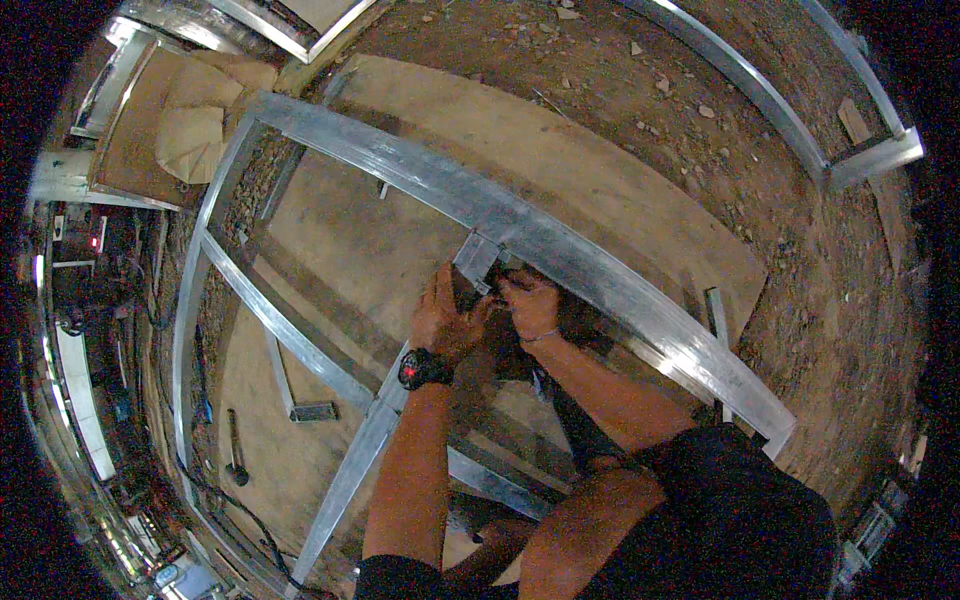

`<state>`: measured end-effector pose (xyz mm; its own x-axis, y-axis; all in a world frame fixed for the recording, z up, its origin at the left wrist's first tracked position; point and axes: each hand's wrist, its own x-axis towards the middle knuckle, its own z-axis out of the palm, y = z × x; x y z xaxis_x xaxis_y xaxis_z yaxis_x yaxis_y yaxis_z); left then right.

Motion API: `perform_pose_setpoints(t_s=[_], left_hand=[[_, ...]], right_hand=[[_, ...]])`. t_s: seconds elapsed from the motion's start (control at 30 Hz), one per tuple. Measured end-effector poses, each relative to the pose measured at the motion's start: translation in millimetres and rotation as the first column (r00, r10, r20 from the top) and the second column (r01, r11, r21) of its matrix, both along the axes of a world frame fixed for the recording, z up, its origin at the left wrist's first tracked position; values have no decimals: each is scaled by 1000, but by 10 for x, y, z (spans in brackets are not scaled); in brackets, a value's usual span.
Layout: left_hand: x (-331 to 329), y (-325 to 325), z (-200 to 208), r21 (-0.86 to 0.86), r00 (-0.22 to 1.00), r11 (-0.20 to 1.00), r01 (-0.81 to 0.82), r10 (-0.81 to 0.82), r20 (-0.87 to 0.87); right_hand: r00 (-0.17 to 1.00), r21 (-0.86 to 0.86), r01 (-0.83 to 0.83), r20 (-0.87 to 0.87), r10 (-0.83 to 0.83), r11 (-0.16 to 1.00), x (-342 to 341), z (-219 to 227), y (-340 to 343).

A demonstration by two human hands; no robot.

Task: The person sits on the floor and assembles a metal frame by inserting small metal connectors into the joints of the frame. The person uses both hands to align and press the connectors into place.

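At centre frame, I observed my left hand (pixel 445 318) and right hand (pixel 530 303) both clamped on a short bracket (pixel 478 258) against the aluminium frame (pixel 560 250).

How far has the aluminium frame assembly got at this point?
Done: the outer frame lies assembled on the plywood sheet, with a diagonal bar in place. In hand: left hand and right hand work at the short bracket joint. Left: a loose piece and hammer lie unused.
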<state>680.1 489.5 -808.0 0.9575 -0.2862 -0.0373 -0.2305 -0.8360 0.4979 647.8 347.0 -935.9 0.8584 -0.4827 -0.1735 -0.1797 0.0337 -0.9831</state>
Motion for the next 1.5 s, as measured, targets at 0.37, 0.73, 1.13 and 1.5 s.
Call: perform_pose_setpoints(t_s=[0.37, 0.73, 1.13, 1.5], left_hand=[[-31, 6, 2, 24, 983, 1000, 20, -24, 184], [-54, 44, -6, 56, 978, 998, 43, -54, 202], [-31, 43, 29, 83, 987, 996, 22, -35, 160], [-15, 77, 11, 93, 980, 995, 25, -43, 196]], right_hand=[[990, 118, 7, -142, 10, 993, 31, 209, 36], [978, -81, -60, -202, 43, 995, 67, 668, -40], [993, 136, 7, -115, 9, 991, 51, 163, 137], [951, 84, -44, -302, 68, 996, 89, 508, 43]])
